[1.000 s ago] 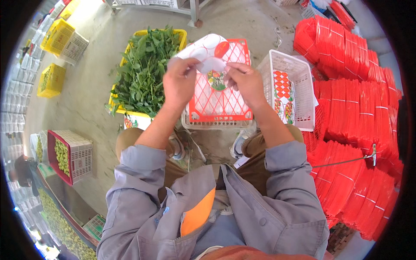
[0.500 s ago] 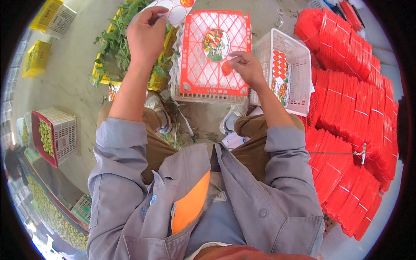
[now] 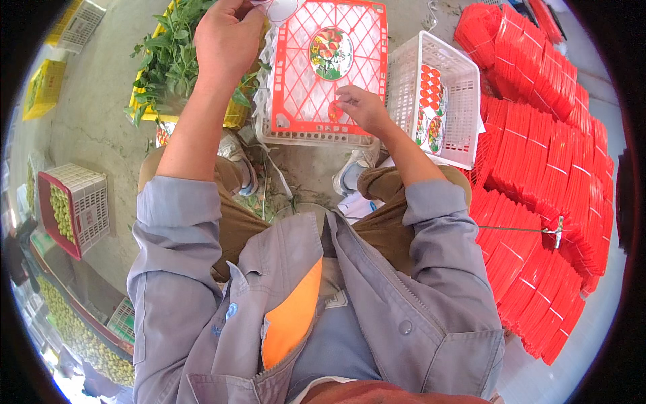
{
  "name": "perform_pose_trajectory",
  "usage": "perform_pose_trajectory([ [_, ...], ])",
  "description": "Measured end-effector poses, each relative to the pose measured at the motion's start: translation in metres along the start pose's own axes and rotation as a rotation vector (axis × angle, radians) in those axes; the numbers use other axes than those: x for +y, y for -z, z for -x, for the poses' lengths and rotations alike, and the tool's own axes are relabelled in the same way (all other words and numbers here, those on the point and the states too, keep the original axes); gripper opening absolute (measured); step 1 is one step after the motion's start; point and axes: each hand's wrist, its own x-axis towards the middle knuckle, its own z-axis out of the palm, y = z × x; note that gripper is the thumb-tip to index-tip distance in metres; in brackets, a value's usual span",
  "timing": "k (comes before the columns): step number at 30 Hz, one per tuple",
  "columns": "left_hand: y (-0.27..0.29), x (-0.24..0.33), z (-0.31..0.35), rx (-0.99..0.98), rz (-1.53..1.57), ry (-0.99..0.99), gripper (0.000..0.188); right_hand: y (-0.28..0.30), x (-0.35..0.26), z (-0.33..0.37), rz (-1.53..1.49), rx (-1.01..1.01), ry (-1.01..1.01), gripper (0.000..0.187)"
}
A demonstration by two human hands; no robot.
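My left hand (image 3: 229, 40) is at the upper edge of view, fingers closed on a white sheet of round stickers (image 3: 282, 8), mostly cut off by the frame. My right hand (image 3: 363, 110) pinches a small round red sticker (image 3: 334, 111) over the near part of a red lattice lid (image 3: 284, 74). Whether the sticker touches the lid cannot be made out. A large oval label with a fruit picture (image 3: 331, 54) lies on the lid beyond these fingers. The lid covers a pale crate (image 3: 303, 139) whose contents look white through the lattice.
Right of the lid, a white basket (image 3: 464, 101) holds sheets of red round stickers (image 3: 431, 87) and oval labels. Tall bundles of red netted plastic (image 3: 538, 148) stand farther right. A yellow crate of leafy greens (image 3: 171, 60) is at left, and a crate of green fruit (image 3: 87, 202) sits beyond.
My right hand has come nearer and slightly left over the lid, with the red sticker below the oval label. The left hand and its sheet have shifted up, partly out of view.
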Motion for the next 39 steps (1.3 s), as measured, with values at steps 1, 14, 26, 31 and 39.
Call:
perform_pose_trajectory([
  [1,0.001,0.000,0.000,0.004,-0.005,-0.004,0.018,-0.002,0.001,-0.001,0.008,-0.007,-0.016,0.033],
  [14,0.004,0.001,0.001,0.018,0.000,-0.006,0.019,-0.029,0.002,0.005,0.405,0.140,0.221,0.048],
  [26,0.004,-0.010,-0.003,-0.050,-0.021,-0.048,0.023,-0.022,0.008,0.004,0.452,0.193,0.398,0.009],
  [31,0.001,-0.010,-0.004,-0.057,0.222,0.065,0.020,-0.013,-0.004,0.000,0.482,0.215,0.404,0.014],
  [39,-0.011,0.001,0.017,-0.314,0.588,0.241,0.021,0.029,-0.116,-0.004,-0.990,0.097,-0.028,0.027],
])
